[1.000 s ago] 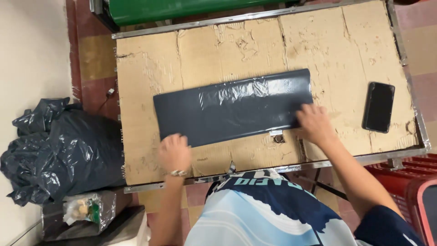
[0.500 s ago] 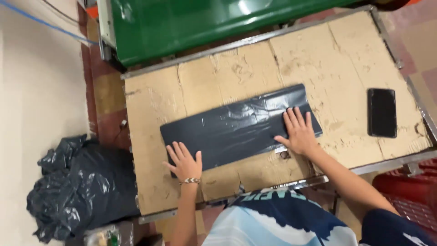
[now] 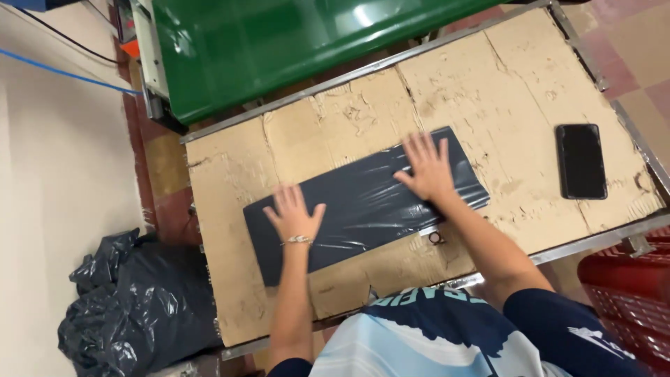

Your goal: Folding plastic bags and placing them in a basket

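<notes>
My left hand [image 3: 294, 215] lies flat with the fingers [image 3: 285, 197] spread wide, palm down on the left part of the dark plastic bag [image 3: 363, 202], holding nothing, only pressing on its surface. A thin bracelet [image 3: 298, 240] sits on that wrist. My right hand [image 3: 427, 169] is the same, fingers fanned out and flat, pressing the right part of the bag nearer its far edge. The two hands are well apart, with a wrinkled, shiny stretch of the bag between them.

The bag is a long dark rectangle lying flat and slightly slanted on the cardboard-covered table [image 3: 516, 84], its right end farther from me than its left. Just beside its near edge, close under my right forearm, is a small round ring-like object [image 3: 435, 238]; I cannot tell what it is.

To the right, well apart from the bag, a black phone [image 3: 581, 160] lies face up on the cardboard. Beyond the far edge of the table stands a green machine [image 3: 293, 42]. On the floor to the left, near me, is a bulging black rubbish bag [image 3: 132, 307], and at the near right a red crate [image 3: 624, 293]
</notes>
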